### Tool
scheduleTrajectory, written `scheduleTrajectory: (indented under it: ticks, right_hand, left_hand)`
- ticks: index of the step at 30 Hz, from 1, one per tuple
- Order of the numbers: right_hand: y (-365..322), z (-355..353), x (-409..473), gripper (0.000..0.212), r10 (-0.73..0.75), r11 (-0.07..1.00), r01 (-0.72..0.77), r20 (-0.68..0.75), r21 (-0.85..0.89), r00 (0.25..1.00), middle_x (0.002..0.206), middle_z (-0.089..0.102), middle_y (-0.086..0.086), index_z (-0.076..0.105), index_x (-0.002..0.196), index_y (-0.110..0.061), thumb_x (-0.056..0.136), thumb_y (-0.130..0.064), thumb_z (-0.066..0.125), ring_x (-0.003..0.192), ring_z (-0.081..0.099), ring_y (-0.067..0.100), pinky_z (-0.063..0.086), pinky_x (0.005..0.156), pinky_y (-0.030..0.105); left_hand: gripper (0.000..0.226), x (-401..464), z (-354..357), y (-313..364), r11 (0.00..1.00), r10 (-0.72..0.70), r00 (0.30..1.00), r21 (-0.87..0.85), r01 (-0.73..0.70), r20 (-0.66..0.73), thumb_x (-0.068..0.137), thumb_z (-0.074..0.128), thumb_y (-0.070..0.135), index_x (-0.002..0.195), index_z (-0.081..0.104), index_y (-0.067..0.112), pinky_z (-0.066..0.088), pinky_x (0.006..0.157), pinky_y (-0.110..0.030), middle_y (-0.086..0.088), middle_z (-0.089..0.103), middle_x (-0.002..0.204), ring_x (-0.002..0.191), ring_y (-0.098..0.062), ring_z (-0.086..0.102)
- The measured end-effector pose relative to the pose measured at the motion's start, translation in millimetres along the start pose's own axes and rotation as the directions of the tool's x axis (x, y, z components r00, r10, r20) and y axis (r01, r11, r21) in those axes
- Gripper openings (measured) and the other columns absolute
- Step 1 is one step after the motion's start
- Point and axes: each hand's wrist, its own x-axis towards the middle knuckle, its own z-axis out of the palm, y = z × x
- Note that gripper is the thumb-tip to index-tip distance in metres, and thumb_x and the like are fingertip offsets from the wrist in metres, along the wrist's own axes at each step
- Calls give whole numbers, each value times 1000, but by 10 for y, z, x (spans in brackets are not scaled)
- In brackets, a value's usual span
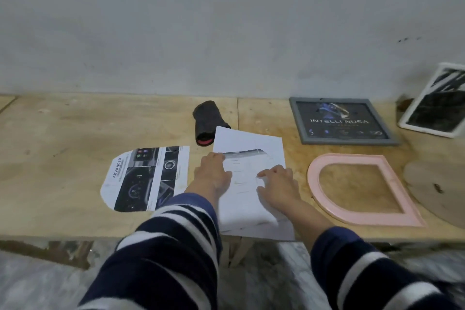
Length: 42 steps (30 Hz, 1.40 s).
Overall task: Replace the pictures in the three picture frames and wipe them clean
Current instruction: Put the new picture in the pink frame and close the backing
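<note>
— What is held down?
— White sheets are pressed flat on the counter by left hand and right hand, fingers loosely spread.
— And around them?
— A pink frame is seen right, a cut picture left, a dark cloth behind.

The person wears a long-sleeved knit top in dark navy with broad white bands running around each sleeve. The left sleeve shows several of these stripes, closely spaced near the cuff, whose edge is a lighter blue. The right sleeve has the same navy and white pattern, with wider spacing between bands. Both cuffs end above the wrists, leaving the hands bare, without rings or watch.
</note>
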Motion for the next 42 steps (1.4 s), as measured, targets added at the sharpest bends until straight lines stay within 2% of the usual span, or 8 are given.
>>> scheduleTrajectory:
  ticks: [12,19,23,27,30,34,38,42]
  right_hand:
    - [319,35,-61,78,-98,971,127,149,-203,984,154,24,1,32,146,-32,80,-54,68,140,23,24,25,110,44]
    - [316,33,-77,76,-93,973,123,161,-193,983,155,22,1,31,146,-32,81,-51,66,141,21,24,22,110,47]
    - [346,-48,-116,66,-86,995,93,158,-41,984,159,17,0,30,148,-30,89,-41,58,144,16,23,19,113,46]
    - [471,-244,-130,61,38,980,-39,5,196,999,156,16,3,25,150,-26,95,-37,51,142,17,27,25,110,41]
    - [611,-428,-87,58,176,885,-132,-59,446,983,143,33,11,31,145,-17,93,-32,53,131,34,31,34,106,38]
    - [907,-671,-121,60,337,471,-237,75,849,938,133,51,5,28,141,-22,88,-25,55,110,57,26,51,93,40]
    - [1250,-1074,-226,47,387,416,-286,117,863,915,115,63,15,30,134,-12,91,-12,50,69,54,22,44,54,28]
    - [1552,-1319,-303,45,378,394,-279,122,876,917,93,66,11,41,135,-13,92,1,46,68,56,23,41,52,27]
  left_hand:
    - [53,163,56,250,976,-201,975,-98,192,-91,90,58,37,138,40,21,34,98,-41,-5,46,134,126,-28,35]
    - [38,172,-31,306,942,-74,989,-335,28,-126,96,56,19,131,48,10,36,83,-28,-13,58,122,108,-29,53]
    - [31,60,-144,408,908,-110,971,-419,11,-213,95,56,14,125,50,10,33,75,-27,-8,55,102,94,-28,52]
    - [36,-6,-265,577,832,-212,935,-554,21,-284,97,53,15,131,45,6,36,82,-28,-13,55,121,100,-27,50]
    - [38,-47,-294,792,732,-293,907,-681,10,-301,98,52,16,134,42,6,36,85,-29,-13,53,126,105,-27,49]
    - [40,-184,-148,1207,610,-370,883,-793,-4,-289,98,51,15,136,40,6,36,87,-29,-14,51,131,111,-28,50]
    - [37,-367,-10,1662,472,-421,871,-881,-27,-252,99,50,15,134,40,6,34,85,-26,-8,49,121,98,-21,43]
    - [37,-490,128,2033,328,-461,867,-944,-31,-189,98,52,17,131,39,9,38,84,-28,-7,47,113,95,-22,46]
